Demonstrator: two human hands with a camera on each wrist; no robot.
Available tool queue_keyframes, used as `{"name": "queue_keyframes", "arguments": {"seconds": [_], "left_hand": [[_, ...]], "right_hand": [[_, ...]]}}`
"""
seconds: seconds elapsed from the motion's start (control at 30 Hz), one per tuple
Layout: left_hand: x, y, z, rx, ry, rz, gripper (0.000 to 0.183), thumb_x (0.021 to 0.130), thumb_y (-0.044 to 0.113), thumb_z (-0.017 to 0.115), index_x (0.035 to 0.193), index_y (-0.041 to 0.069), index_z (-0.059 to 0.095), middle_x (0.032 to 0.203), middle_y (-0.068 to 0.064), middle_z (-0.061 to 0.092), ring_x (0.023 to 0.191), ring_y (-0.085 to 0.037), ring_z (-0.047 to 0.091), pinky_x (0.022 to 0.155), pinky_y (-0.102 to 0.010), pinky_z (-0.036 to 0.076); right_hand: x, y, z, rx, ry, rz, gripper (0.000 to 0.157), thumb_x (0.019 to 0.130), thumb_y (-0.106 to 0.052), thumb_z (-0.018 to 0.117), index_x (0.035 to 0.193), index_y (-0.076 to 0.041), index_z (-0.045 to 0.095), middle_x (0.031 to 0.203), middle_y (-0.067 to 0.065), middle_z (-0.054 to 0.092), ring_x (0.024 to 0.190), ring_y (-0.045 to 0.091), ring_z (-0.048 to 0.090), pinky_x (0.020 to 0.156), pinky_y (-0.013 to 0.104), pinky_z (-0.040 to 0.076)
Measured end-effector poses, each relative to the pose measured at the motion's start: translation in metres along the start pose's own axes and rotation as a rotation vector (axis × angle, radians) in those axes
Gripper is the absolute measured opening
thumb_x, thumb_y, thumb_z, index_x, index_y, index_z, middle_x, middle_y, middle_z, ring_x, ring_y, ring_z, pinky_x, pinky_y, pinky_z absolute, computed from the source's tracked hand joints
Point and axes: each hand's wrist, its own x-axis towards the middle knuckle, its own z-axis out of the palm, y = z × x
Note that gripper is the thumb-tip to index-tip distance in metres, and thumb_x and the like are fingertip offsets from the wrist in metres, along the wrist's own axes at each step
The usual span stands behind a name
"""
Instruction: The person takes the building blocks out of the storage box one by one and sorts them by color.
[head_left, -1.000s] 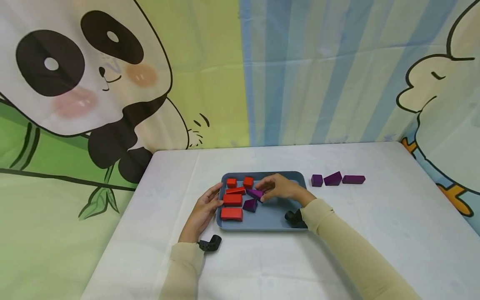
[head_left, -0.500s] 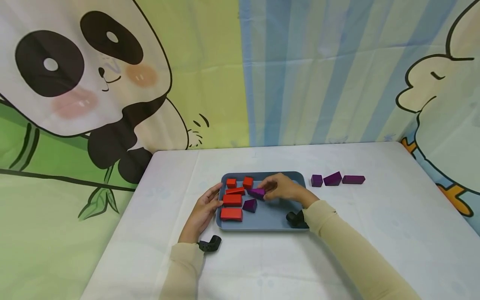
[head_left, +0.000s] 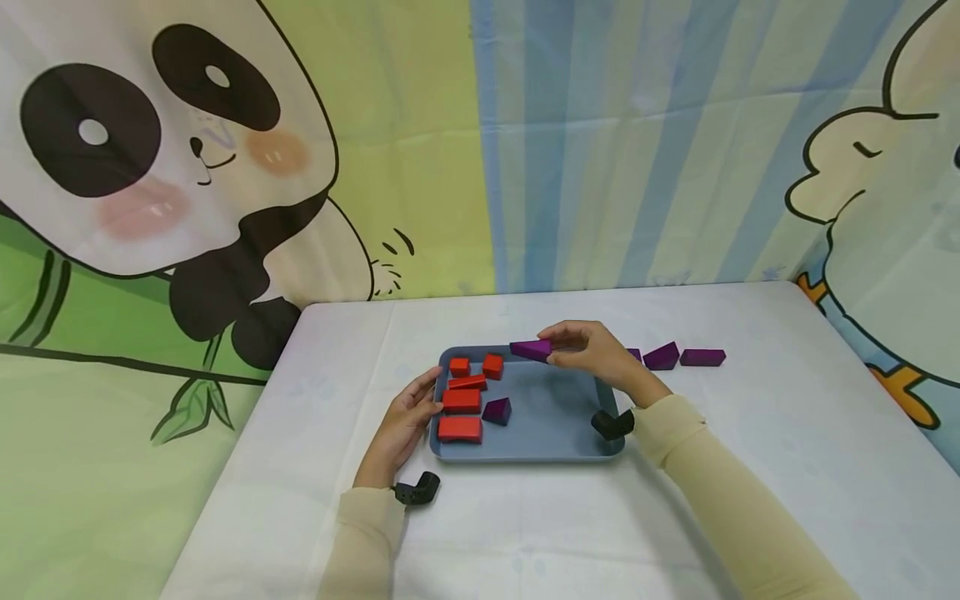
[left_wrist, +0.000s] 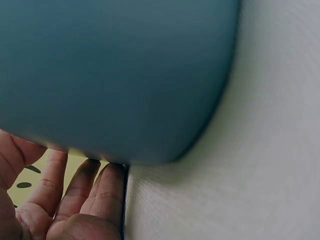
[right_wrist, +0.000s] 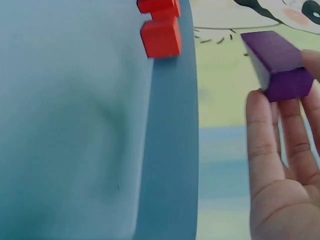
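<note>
In the head view, my right hand (head_left: 588,350) pinches a purple wedge-shaped block (head_left: 531,351) between thumb and fingertips, above the back rim of the blue-grey tray (head_left: 555,429). The right wrist view shows this purple block (right_wrist: 280,65) from its end, held by the fingertips of my right hand (right_wrist: 285,150). At the tray's left side rests my left hand (head_left: 405,425), its fingers against the outer wall. Those fingers (left_wrist: 107,195) meet the tray wall (left_wrist: 125,90) in the left wrist view. Red blocks (head_left: 461,402) line the tray's left part, beside one purple block (head_left: 497,411).
On the white table (head_left: 525,533), right of the tray, stand a purple wedge (head_left: 662,357) and a long purple block (head_left: 702,357). Another purple block (head_left: 634,353) is partly hidden behind my right hand. A printed cloth (head_left: 585,150) hangs behind the table.
My right hand has lifted the purple wedge-shaped block from beside the red blocks, moving it up, back and to the right. My left hand stays at the tray's side.
</note>
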Motion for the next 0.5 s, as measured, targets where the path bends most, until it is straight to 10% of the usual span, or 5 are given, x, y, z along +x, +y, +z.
{"name": "queue_keyframes", "arguments": {"seconds": [0.5], "left_hand": [[0.0,-0.001,0.0,0.01,-0.004,0.001,0.071,0.096,-0.01,0.06,0.163,0.001,0.044,0.174,-0.018,0.033,0.162,-0.034,0.031,0.108,-0.016,0.047]], "right_hand": [[-0.031,-0.002,-0.046,0.026,0.149,-0.054,0.04,0.099,-0.004,0.075,0.135,0.01,0.066,0.126,-0.003,0.073,0.115,0.005,0.07,0.094,0.022,0.059]]}}
